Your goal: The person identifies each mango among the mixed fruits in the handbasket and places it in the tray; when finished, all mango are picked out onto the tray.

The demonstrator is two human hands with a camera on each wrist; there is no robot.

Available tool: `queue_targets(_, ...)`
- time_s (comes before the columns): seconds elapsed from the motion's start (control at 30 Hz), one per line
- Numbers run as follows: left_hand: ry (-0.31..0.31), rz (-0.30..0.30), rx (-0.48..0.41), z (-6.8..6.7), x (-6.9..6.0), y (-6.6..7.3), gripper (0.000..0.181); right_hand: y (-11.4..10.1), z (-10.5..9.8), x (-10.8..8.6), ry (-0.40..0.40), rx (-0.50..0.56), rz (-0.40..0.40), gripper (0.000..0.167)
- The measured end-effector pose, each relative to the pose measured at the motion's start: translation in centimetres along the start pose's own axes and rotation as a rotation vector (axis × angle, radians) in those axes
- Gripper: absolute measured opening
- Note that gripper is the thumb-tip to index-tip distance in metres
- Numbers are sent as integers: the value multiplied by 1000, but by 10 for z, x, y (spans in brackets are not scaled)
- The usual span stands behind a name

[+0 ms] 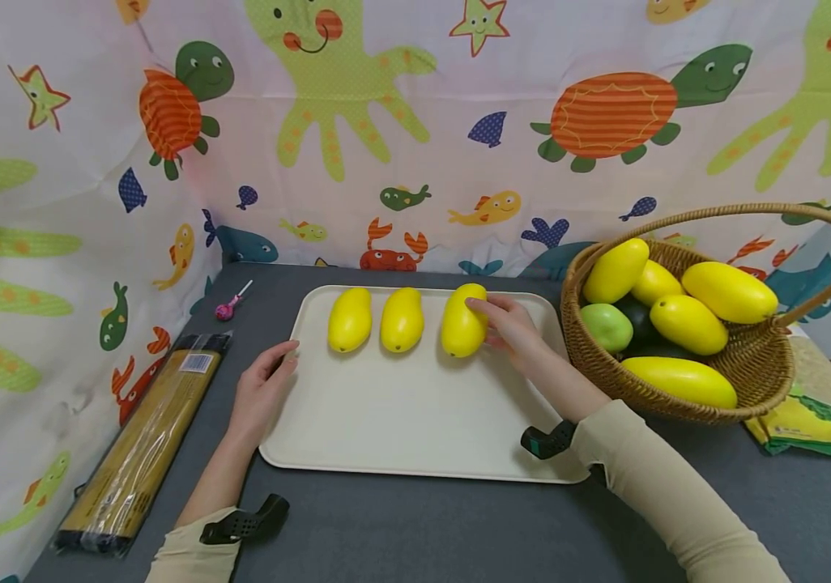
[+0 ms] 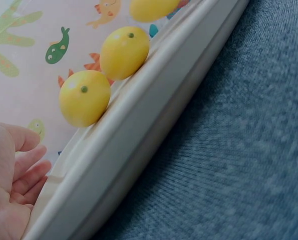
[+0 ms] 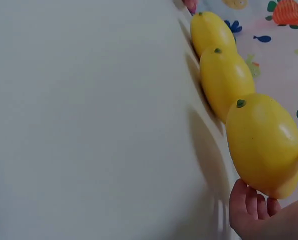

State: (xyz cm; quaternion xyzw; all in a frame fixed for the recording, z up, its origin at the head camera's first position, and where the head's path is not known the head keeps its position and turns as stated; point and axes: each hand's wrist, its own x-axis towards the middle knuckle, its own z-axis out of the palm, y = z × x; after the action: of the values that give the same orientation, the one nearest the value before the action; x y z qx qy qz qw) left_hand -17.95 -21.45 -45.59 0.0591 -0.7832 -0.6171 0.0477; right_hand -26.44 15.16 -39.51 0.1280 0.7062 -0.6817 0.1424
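Observation:
Three yellow fruits stand in a row along the back of the cream tray (image 1: 401,413): a left one (image 1: 349,321), a middle one (image 1: 402,321) and a right one (image 1: 463,321). My right hand (image 1: 513,328) grips the right one from its right side, thumb on top; in the right wrist view the hand (image 3: 256,210) has its fingers under the end of that fruit (image 3: 263,142). My left hand (image 1: 261,394) is at the tray's left edge with relaxed, slightly bent fingers, holding nothing; the left wrist view shows this hand (image 2: 11,182) beside the rim (image 2: 133,110).
At the right a wicker basket (image 1: 685,417) holds several yellow fruits, a green one (image 1: 607,326) and something dark. A yellow-green packet (image 1: 824,413) lies behind it. Left of the tray are a long wrapped package (image 1: 146,445) and a pink lollipop (image 1: 224,312).

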Motion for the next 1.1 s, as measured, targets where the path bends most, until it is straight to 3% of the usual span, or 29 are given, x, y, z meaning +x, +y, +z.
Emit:
queue_targets(0.3,-14,-16,-7,-1,-1,1,40,3,9,11,44,-79,9,70)
queue_targets(0.47,-19,-35,-9,-1,-3,9,40,2,11,15,61,-124,23,72)
queue_targets(0.6,-10,-22,-2,-1,0,1,40,2,11,18,75,-164,31,72)
queue_targets(1.1,-11,-6,-7,-1,-1,1,40,12,13,25,112,-375,-67,74)
